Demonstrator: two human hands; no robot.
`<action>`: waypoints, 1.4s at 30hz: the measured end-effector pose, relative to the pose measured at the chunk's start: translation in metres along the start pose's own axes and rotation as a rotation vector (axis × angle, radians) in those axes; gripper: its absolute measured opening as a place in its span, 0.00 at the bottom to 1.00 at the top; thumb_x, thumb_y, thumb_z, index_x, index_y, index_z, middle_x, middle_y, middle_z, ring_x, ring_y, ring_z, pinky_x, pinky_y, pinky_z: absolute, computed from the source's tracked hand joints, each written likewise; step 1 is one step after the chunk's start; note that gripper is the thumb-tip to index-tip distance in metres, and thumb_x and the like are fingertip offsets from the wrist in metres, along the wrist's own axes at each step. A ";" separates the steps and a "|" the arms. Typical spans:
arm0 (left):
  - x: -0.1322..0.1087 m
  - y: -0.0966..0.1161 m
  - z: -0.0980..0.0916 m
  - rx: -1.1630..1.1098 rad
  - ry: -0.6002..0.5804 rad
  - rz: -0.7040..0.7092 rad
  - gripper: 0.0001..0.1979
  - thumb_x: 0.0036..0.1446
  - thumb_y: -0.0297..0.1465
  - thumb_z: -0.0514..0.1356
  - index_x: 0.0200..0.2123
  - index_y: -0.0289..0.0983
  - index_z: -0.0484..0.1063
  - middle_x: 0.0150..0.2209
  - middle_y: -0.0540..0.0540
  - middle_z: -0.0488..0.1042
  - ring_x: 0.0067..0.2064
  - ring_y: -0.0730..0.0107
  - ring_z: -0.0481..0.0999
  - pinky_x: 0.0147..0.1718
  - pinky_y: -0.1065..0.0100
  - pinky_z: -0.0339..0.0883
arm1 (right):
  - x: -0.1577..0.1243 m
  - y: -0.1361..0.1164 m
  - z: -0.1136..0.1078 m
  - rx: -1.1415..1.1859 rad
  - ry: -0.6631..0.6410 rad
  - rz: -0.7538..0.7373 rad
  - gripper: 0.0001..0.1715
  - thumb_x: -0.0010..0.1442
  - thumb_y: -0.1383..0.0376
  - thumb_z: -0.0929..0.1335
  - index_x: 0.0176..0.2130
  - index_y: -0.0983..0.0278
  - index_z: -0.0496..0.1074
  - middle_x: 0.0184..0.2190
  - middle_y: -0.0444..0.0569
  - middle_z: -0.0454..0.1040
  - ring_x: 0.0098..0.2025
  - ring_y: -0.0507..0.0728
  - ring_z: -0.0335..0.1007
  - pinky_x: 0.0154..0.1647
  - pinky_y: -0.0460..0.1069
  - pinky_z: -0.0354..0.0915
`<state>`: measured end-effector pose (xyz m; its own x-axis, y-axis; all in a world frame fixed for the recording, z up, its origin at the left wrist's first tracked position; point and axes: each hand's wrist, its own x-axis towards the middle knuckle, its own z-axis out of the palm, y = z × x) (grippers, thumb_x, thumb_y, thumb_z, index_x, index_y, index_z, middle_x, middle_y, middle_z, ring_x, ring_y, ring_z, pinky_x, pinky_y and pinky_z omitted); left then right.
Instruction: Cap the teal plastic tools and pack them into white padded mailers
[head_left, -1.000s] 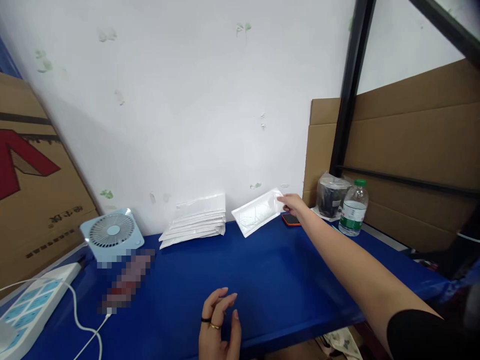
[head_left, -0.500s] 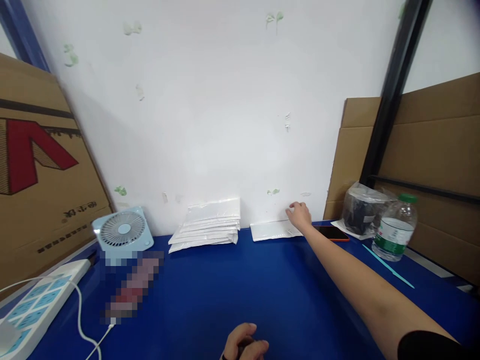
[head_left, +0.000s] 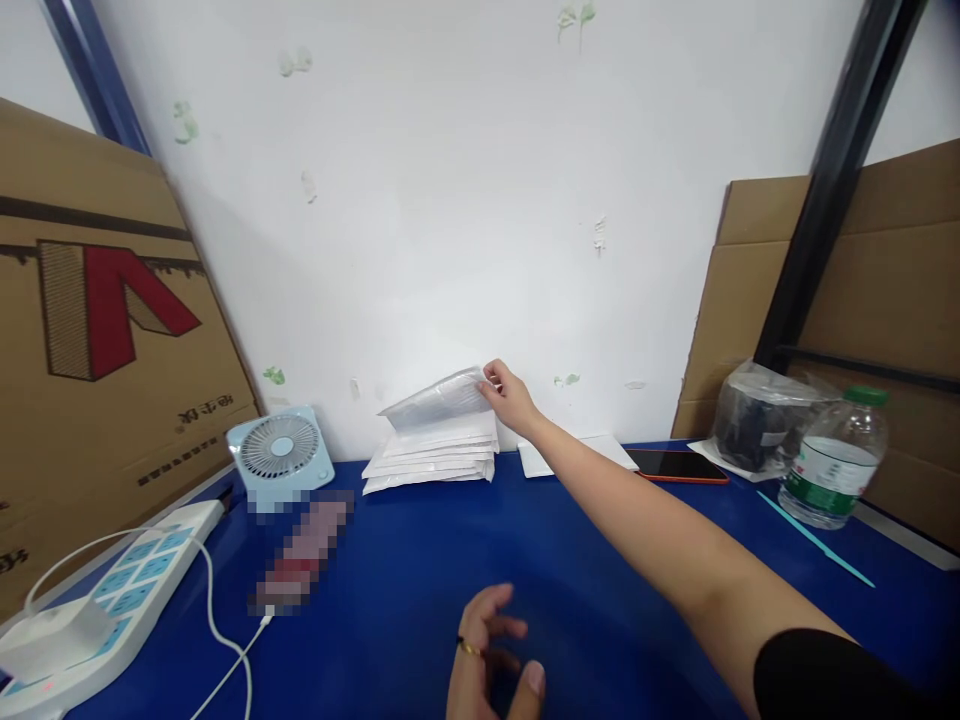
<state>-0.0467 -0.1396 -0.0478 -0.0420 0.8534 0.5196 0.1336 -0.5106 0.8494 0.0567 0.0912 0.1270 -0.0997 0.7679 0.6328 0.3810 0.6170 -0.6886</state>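
My right hand pinches the right edge of a white padded mailer and holds it tilted up over a stack of similar mailers. The stack lies against the wall on the blue table. Low in the middle of the view is my left hand, with a ring on one finger. Its fingers are apart and half curled, with nothing in them. Behind my right forearm a flat white mailer lies on the table, beside a phone with an orange edge.
A blue fan, a power strip with a white cable and a pixelated object are on the left. Toward the right are a bagged dark container, a water bottle and a thin turquoise stick. Cardboard stands at the sides.
My right hand has moved left from the flat mailer to the stack and lifted the top mailer's right edge. My left hand has risen and its fingers have spread. The view has shifted slightly.
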 end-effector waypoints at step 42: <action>0.107 0.117 0.066 -0.611 0.159 0.109 0.28 0.45 0.33 0.65 0.51 0.41 0.61 0.41 0.49 0.67 0.44 0.70 0.70 0.47 0.67 0.63 | -0.228 0.004 -0.047 1.019 0.090 1.123 0.16 0.54 0.54 0.64 0.30 0.65 0.64 0.15 0.43 0.66 0.12 0.47 0.57 0.08 0.38 0.45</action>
<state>0.0299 -0.1012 0.1013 -0.2124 0.7909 0.5739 -0.4411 -0.6016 0.6659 0.1246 -0.0897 -0.0034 -0.1301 0.9168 -0.3775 -0.5631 -0.3817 -0.7330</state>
